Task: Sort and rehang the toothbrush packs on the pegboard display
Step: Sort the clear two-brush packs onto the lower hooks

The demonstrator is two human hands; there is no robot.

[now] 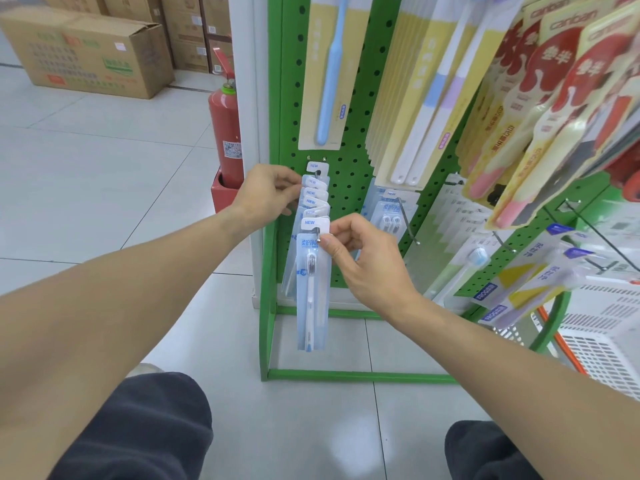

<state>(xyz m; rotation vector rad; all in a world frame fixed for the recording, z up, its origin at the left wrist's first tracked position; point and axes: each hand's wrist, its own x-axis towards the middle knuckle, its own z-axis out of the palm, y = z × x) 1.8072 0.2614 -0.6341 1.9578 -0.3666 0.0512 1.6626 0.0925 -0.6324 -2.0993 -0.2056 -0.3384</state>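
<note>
Several pale blue toothbrush packs marked NEW hang in a row on one peg (pixel 317 174) of the green pegboard (pixel 349 168). The front pack (pixel 311 289) sits at the peg's tip, its white header tab pinched by my right hand (pixel 360 258). At the left edge of the packs further back (pixel 313 194), my left hand (pixel 268 194) pinches their tabs. More toothbrush packs hang above: yellow-backed ones (pixel 325 71) and red and cream ones (pixel 568 98) at the upper right.
A bare peg (pixel 407 220) juts out right of my hand, over a hanging blue pack (pixel 389 213). A red fire extinguisher (pixel 225 133) stands left of the stand. Cardboard boxes (pixel 90 50) sit on the tiled floor behind. A white basket (pixel 602 334) is at the right.
</note>
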